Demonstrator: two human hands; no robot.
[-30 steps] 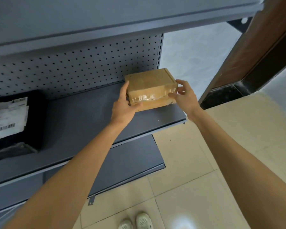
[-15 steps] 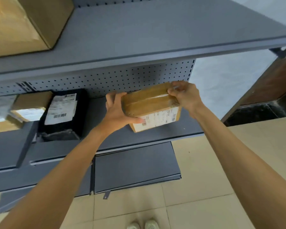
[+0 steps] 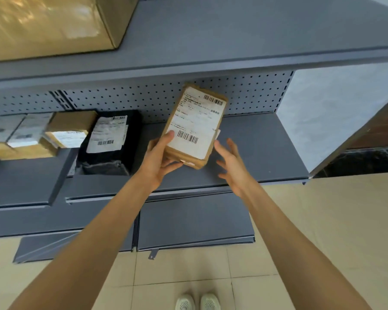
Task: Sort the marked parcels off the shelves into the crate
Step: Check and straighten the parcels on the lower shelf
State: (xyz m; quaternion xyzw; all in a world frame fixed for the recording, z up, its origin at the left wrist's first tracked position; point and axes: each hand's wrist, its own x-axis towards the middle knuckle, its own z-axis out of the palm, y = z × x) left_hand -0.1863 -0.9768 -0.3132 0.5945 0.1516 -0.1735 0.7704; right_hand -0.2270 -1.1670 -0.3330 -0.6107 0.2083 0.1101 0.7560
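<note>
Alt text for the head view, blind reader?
The left hand holds a brown parcel, its barcode label facing the camera, in front of a grey shelf; the right hand hovers open beside it. Other parcels lie further left.

Parcel (image 3: pixel 195 126): label print too small to read; underside hidden. Left hand (image 3: pixel 158 159): fingers mostly covered by the parcel it holds. Right hand (image 3: pixel 232 166): whether its fingertips touch the parcel's edge cannot be told. Large box (image 3: pixel 49 25), top left: cut off by the top and left edges. Small boxes (image 3: pixel 20 130), far left: blurred, labels illegible. Shoes (image 3: pixel 197 302): cut by the bottom edge.
</note>
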